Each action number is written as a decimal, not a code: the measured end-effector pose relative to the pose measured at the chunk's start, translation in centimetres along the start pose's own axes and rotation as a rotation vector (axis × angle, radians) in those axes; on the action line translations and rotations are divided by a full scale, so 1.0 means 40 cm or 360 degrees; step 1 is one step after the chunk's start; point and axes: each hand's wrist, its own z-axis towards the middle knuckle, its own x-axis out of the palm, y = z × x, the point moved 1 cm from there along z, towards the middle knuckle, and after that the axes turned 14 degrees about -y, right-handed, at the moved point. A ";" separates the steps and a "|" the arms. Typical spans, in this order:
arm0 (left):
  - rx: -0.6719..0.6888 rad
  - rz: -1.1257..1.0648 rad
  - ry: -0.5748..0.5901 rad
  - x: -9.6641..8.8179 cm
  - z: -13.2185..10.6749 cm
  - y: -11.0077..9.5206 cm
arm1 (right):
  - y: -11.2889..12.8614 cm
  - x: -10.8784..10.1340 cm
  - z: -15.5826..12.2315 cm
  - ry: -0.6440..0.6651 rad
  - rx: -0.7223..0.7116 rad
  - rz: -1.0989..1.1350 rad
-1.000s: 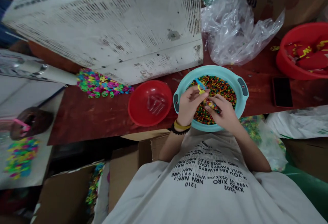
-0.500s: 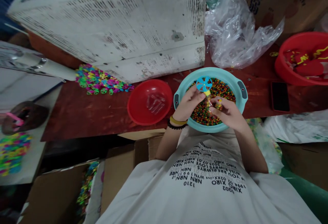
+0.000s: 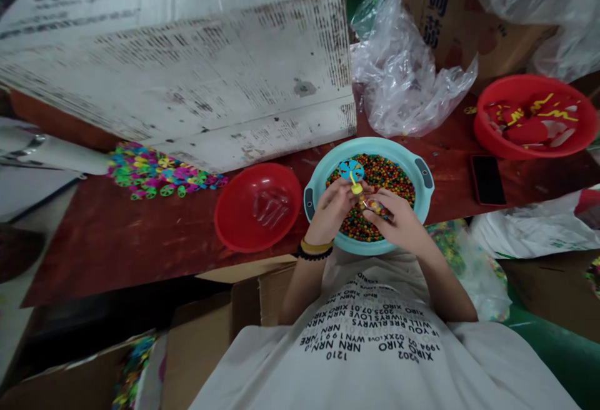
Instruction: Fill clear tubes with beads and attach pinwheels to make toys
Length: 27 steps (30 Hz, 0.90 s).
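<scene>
Two hands are meeting: the left hand is pinching near a yellow cap, its blue pinwheel standing just beyond; the right hand is gripping bead-filled clear plastic (tube count unclear). Loose beads are lying below; tilting an unsealed tube risks spillage.

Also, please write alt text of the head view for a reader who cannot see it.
The left hand holds a toy with blue wheel and yellow cap, the right hand a clear container of coloured balls, above a blue basin of loose balls. Left of it, a red bowl holds clear tubes.
</scene>
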 end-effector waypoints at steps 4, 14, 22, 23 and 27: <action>0.0109 0.0062 -0.0085 -0.004 -0.014 -0.005 | 0.012 0.004 -0.008 -0.0008 -0.0015 -0.0052; 0.0093 0.0596 -0.0206 -0.014 -0.029 -0.017 | 0.032 -0.014 -0.047 0.0013 0.0017 -0.0091; 0.0477 0.0858 -0.0237 0.037 -0.086 -0.043 | 0.044 -0.019 -0.090 -0.0066 -0.0297 -0.0659; 0.0488 0.0854 -0.0235 0.043 -0.092 -0.055 | 0.056 -0.026 -0.092 -0.0044 -0.0324 -0.0647; 0.0370 0.0693 0.0153 0.053 -0.112 -0.107 | 0.088 -0.059 -0.080 0.0198 -0.0285 -0.0119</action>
